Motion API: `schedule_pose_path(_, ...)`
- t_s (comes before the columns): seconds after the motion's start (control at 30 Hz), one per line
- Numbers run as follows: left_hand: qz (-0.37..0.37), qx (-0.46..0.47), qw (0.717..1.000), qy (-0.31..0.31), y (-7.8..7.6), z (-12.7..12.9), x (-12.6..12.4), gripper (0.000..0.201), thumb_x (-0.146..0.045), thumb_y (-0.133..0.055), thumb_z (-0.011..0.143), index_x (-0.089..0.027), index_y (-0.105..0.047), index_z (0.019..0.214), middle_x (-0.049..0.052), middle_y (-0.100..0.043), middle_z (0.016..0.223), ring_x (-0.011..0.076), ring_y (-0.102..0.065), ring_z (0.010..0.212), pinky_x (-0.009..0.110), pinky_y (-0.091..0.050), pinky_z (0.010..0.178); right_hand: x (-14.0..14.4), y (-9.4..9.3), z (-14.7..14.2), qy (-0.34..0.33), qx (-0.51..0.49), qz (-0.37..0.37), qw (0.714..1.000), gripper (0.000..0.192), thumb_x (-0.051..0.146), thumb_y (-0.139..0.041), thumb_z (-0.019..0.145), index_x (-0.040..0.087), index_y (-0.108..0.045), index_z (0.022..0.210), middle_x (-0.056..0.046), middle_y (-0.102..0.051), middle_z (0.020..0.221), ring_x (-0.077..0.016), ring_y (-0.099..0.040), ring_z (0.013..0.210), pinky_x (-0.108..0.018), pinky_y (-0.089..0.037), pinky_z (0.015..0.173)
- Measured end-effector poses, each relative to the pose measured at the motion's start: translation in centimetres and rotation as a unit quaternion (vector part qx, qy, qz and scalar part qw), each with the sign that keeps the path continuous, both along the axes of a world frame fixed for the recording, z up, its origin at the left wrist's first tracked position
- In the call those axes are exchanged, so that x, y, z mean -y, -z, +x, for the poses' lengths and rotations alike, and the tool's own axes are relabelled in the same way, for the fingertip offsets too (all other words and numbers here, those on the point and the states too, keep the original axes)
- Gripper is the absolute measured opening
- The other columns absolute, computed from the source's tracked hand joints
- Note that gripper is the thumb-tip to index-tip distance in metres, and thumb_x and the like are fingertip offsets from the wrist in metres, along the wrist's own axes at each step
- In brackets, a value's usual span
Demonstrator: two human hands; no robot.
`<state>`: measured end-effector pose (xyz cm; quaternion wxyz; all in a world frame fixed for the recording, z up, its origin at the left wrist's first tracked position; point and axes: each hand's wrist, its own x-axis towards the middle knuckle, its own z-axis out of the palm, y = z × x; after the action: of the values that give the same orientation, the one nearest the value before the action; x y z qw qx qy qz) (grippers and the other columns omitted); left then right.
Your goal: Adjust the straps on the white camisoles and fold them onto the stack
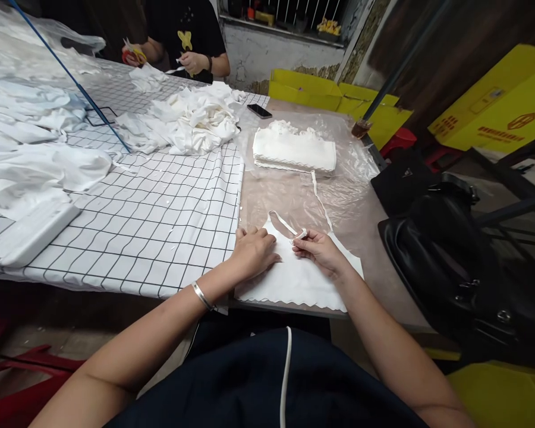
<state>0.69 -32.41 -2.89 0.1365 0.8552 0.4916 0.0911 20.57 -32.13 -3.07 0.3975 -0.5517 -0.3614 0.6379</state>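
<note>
A small white garment [299, 280] with a scalloped hem lies flat at the near table edge. My left hand [252, 249] presses down on its upper left part, fingers curled. My right hand [320, 249] pinches the garment's thin white strap [289, 226] between thumb and fingers. A second strap [320, 199] trails away toward a neat stack of folded white garments [294, 153] farther back.
Clear plastic sheet [352, 196] covers the brown table. A checked cloth [160, 208] lies left, with a heap of white garments [191, 122] and a phone [259, 110]. A person opposite holds red scissors [131, 55]. Black bags [450, 255] sit right, yellow boxes [499, 101] behind.
</note>
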Motion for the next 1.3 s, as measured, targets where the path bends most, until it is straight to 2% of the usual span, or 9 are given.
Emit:
schedule_pose_path(0.13, -0.043, 0.031, 0.998, -0.032, 0.2, 1.1, 0.1, 0.016, -0.032, -0.064, 0.084, -0.018, -0.063, 0.09, 0.008, -0.064, 0.096, 0.028, -0.053, 0.099, 0.042, -0.03, 0.084, 0.1, 0.0, -0.4, -0.019, 0.019, 0.028, 0.999, 0.041, 0.036, -0.089, 0.049, 0.017, -0.061, 0.073, 0.002, -0.063, 0.066, -0.012, -0.064, 0.063, -0.023, -0.052, 0.06)
schedule_pose_path(0.27, -0.067, 0.086, 0.993, -0.036, 0.5, 1.3, 0.1, 0.008, -0.027, -0.063, 0.083, -0.018, -0.064, 0.083, 0.007, -0.064, 0.096, 0.0276, -0.052, 0.1, 0.041, -0.031, 0.083, 0.1, 0.1, -0.7, -0.057, 0.055, 0.112, 0.991, 0.036, 0.039, -0.084, 0.058, 0.018, -0.059, 0.073, 0.003, -0.062, 0.068, -0.0109, -0.059, 0.064, -0.025, -0.05, 0.065)
schedule_pose_path(0.47, -0.093, 0.126, 0.986, -0.057, 0.4, 1.0, 0.6, 0.017, -0.033, -0.062, 0.085, -0.018, -0.067, 0.079, 0.007, -0.067, 0.088, 0.0271, -0.054, 0.099, 0.04, -0.03, 0.082, 0.1, 0.5, -0.5, -0.136, 0.207, 0.274, 0.929, 0.018, 0.035, -0.07, 0.073, 0.019, -0.062, 0.077, 0.0, -0.063, 0.075, -0.0144, -0.059, 0.073, -0.03, -0.048, 0.075)
schedule_pose_path(0.6, -0.091, 0.139, 0.984, -0.058, 0.5, 1.0, 0.7, 0.017, -0.033, -0.061, 0.086, -0.018, -0.068, 0.08, 0.007, -0.068, 0.09, 0.0266, -0.054, 0.099, 0.041, -0.029, 0.083, 0.2, 0.5, -0.3, -0.189, 0.23, 0.306, 0.904, 0.014, 0.032, -0.066, 0.078, 0.019, -0.062, 0.077, 0.0, -0.064, 0.077, -0.015, -0.06, 0.075, -0.03, -0.049, 0.076)
schedule_pose_path(0.9, -0.089, 0.137, 0.985, -0.05, 0.5, 1.2, 0.8, 0.021, -0.03, -0.059, 0.087, -0.016, -0.066, 0.073, 0.007, -0.068, 0.087, 0.025, -0.054, 0.096, 0.044, -0.028, 0.086, 0.6, 0.9, -0.7, -0.173, 0.189, 0.254, 0.933, 0.025, 0.041, -0.073, 0.072, 0.019, -0.062, 0.075, 0.0, -0.063, 0.076, -0.016, -0.059, 0.075, -0.03, -0.048, 0.074)
schedule_pose_path(1.03, -0.096, 0.117, 0.987, -0.045, 0.3, 1.4, 0.7, 0.023, -0.028, -0.055, 0.089, -0.016, -0.064, 0.072, 0.007, -0.067, 0.087, 0.0247, -0.055, 0.094, 0.046, -0.031, 0.087, 0.9, 1.0, -1.8, -0.127, 0.153, 0.224, 0.954, 0.025, 0.039, -0.077, 0.066, 0.02, -0.063, 0.073, 0.0, -0.064, 0.075, -0.0168, -0.06, 0.076, -0.031, -0.049, 0.075)
schedule_pose_path(1.13, -0.033, 0.084, 0.994, -0.061, 0.4, 1.2, 1.7, 0.015, -0.027, -0.058, 0.087, -0.017, -0.066, 0.096, 0.009, -0.066, 0.103, 0.0274, -0.054, 0.104, 0.049, -0.03, 0.095, 0.5, 0.5, -2.6, -0.082, 0.078, 0.153, 0.982, 0.024, 0.029, -0.079, 0.061, 0.021, -0.061, 0.074, 0.0, -0.067, 0.078, -0.0158, -0.062, 0.077, -0.03, -0.05, 0.078)
schedule_pose_path(1.2, 0.056, 0.06, 0.995, -0.063, 0.9, 0.8, 3.2, 0.034, -0.025, -0.057, 0.088, -0.017, -0.057, 0.121, 0.013, -0.059, 0.125, 0.0295, -0.048, 0.119, 0.053, -0.022, 0.105, -0.5, -0.4, -2.9, -0.07, -0.004, 0.068, 0.995, 0.023, 0.02, -0.076, 0.061, 0.02, -0.059, 0.076, 0.0, -0.069, 0.08, -0.0147, -0.063, 0.076, -0.029, -0.05, 0.079)
schedule_pose_path(1.3, 0.122, 0.034, 0.991, 0.049, 2.3, -0.1, 5.8, 0.046, -0.034, -0.048, 0.094, -0.02, -0.046, 0.137, 0.012, -0.043, 0.147, 0.0297, -0.033, 0.137, 0.052, -0.012, 0.114, -3.7, -2.1, -3.6, -0.051, -0.105, -0.044, 0.992, 0.018, 0.011, -0.068, 0.068, 0.02, -0.058, 0.081, -0.002, -0.071, 0.079, -0.0147, -0.066, 0.077, -0.029, -0.053, 0.079)
